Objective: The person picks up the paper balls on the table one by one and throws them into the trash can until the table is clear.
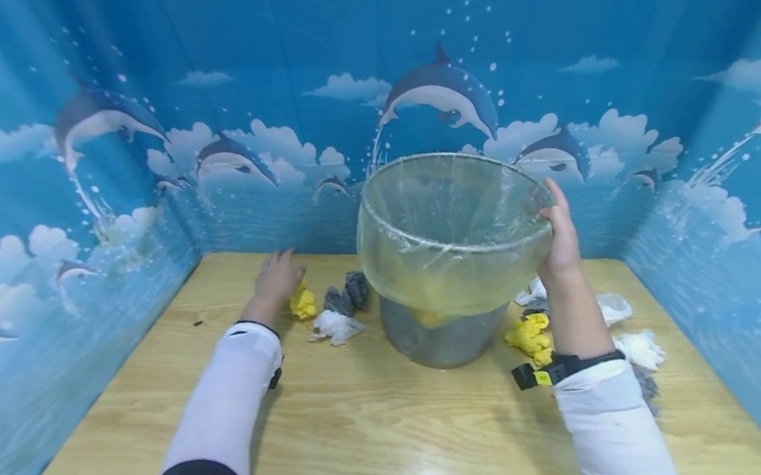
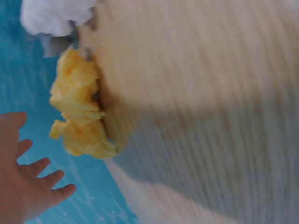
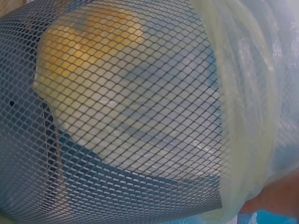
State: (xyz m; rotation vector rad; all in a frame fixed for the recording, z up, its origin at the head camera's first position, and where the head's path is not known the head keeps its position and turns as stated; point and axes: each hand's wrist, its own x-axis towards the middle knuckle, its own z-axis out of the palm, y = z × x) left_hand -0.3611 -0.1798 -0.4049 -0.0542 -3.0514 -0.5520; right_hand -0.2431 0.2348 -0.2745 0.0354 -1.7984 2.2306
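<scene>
A mesh wastebasket point(image 1: 439, 345) with a pale yellow plastic liner point(image 1: 411, 287) folded over its rim stands mid-table, its mouth facing me. My right hand point(image 1: 560, 242) grips the rim from the right, the liner under its fingers. In the right wrist view, something yellow-orange point(image 3: 88, 39) shows through the mesh point(image 3: 140, 177). My left hand point(image 1: 278, 277) is beside a crumpled yellow plastic bag point(image 1: 303, 303) toward the table's back left. In the left wrist view, the left hand's fingers point(image 2: 51, 179) are spread, apart from the yellow bag point(image 2: 77, 107).
Crumpled grey bags point(image 1: 348, 294) and a white bag point(image 1: 336, 327) lie left of the wastebasket. Right of it are a yellow bag point(image 1: 529, 337), white bags point(image 1: 641, 351) and grey ones, partly behind my right forearm. A blue dolphin-print curtain point(image 1: 273, 67) surrounds the wooden table point(image 1: 341, 419).
</scene>
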